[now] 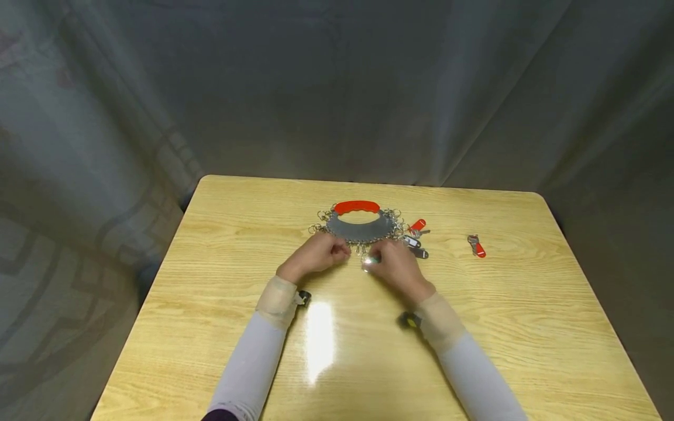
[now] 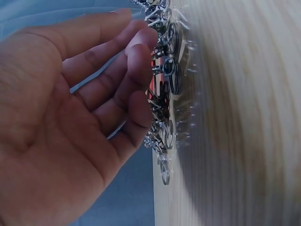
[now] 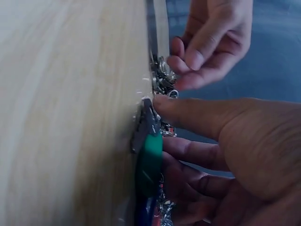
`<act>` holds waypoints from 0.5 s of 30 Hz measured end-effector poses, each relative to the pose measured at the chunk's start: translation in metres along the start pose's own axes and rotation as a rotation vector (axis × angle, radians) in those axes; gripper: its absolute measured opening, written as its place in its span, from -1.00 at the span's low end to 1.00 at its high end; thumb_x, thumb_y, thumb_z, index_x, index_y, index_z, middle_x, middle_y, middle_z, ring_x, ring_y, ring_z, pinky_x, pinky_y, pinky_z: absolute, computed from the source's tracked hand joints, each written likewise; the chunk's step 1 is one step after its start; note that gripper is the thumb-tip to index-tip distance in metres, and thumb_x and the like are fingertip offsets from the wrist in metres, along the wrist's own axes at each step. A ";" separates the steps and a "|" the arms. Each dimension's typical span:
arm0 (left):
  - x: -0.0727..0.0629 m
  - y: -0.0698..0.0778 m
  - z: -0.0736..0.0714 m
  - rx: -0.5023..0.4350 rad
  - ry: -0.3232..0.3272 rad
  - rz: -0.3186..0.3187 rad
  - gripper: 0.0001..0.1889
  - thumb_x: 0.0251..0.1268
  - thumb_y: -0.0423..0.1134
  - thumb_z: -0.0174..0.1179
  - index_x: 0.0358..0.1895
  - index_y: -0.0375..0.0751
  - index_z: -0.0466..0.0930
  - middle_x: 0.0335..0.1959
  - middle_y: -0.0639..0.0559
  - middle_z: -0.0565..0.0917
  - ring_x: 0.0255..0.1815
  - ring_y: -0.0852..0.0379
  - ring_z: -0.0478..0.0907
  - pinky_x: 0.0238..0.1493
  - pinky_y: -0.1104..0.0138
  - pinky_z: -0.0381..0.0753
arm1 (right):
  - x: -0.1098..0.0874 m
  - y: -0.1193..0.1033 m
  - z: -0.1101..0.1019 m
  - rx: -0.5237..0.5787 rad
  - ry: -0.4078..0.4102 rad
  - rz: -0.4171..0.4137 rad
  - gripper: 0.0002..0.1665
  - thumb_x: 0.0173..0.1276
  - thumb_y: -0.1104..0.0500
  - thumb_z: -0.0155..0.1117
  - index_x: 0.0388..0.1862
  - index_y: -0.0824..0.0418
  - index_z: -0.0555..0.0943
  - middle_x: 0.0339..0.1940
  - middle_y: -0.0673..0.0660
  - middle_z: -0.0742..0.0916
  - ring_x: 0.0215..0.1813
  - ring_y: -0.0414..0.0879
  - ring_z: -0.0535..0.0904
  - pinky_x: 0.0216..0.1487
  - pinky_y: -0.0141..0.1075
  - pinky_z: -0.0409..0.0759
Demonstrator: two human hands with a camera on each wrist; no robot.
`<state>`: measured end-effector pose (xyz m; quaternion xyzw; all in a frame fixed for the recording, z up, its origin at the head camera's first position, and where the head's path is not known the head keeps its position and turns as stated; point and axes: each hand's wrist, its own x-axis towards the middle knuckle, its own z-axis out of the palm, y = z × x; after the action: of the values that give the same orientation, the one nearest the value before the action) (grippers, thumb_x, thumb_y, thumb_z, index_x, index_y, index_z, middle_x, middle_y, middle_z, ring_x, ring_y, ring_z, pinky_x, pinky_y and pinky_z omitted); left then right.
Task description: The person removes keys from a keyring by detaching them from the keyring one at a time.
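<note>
A grey curved metal key holder with a red handle (image 1: 357,206) lies on the table, its edge lined with small metal clips and split rings (image 2: 175,75). My left hand (image 1: 321,252) is at the holder's lower left edge. Its fingers are loosely bent, fingertips right by the rings, with nothing in the palm (image 2: 70,117). At the lower right edge my right hand (image 1: 396,266) pinches a key (image 3: 146,125) with a green tag (image 3: 149,165), thumb at the key's head and fingers behind it. A blue tag (image 3: 145,212) shows below the green one.
Beside the holder's right end lie keys with a red tag (image 1: 418,224), a black-and-white tag (image 1: 412,241) and a dark tag (image 1: 420,253). Farther right on the wooden table (image 1: 526,327) is another key with a red tag (image 1: 480,250). A grey curtain (image 1: 337,105) hangs behind.
</note>
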<state>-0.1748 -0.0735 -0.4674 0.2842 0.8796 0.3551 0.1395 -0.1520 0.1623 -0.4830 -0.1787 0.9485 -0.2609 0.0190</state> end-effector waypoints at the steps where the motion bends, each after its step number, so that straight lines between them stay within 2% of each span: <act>1: 0.000 0.000 0.000 -0.003 0.004 -0.001 -0.82 0.45 -0.44 0.27 -0.02 -0.26 0.82 -0.11 -0.04 0.84 -0.13 0.12 0.75 0.01 0.33 0.72 | 0.000 0.000 0.001 -0.005 0.001 0.001 -0.77 0.18 0.11 0.66 -0.28 0.19 0.80 -0.31 0.08 0.82 -0.29 -0.06 0.68 -0.13 -0.11 0.70; 7: 0.004 0.004 0.002 -0.015 0.013 -0.003 -0.85 0.50 -0.36 0.30 -0.02 -0.26 0.82 -0.16 -0.03 0.83 -0.19 0.17 0.72 -0.06 0.35 0.71 | -0.001 -0.002 0.001 0.016 0.000 0.012 -0.86 0.18 0.22 0.63 -0.34 0.20 0.79 -0.40 0.05 0.80 -0.38 -0.09 0.66 -0.26 -0.19 0.69; 11: 0.007 0.007 0.005 -0.018 0.007 -0.006 -0.84 0.50 -0.35 0.30 0.00 -0.24 0.81 -0.13 -0.02 0.83 -0.15 0.15 0.73 0.00 0.34 0.71 | -0.002 -0.004 -0.002 0.072 -0.032 0.011 -0.90 0.18 0.36 0.49 -0.39 0.18 0.76 -0.47 0.02 0.76 -0.42 -0.14 0.61 -0.23 -0.21 0.67; 15: 0.010 0.010 0.009 -0.024 0.002 0.011 -0.81 0.47 -0.40 0.29 0.03 -0.25 0.81 -0.09 -0.03 0.83 -0.09 0.11 0.75 0.06 0.31 0.71 | -0.002 -0.004 -0.005 0.091 -0.065 -0.010 -0.88 0.21 0.40 0.42 -0.37 0.19 0.75 -0.46 0.02 0.75 -0.41 -0.15 0.59 -0.23 -0.24 0.65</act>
<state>-0.1744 -0.0569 -0.4666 0.2866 0.8739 0.3668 0.1400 -0.1491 0.1624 -0.4767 -0.1905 0.9336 -0.2980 0.0564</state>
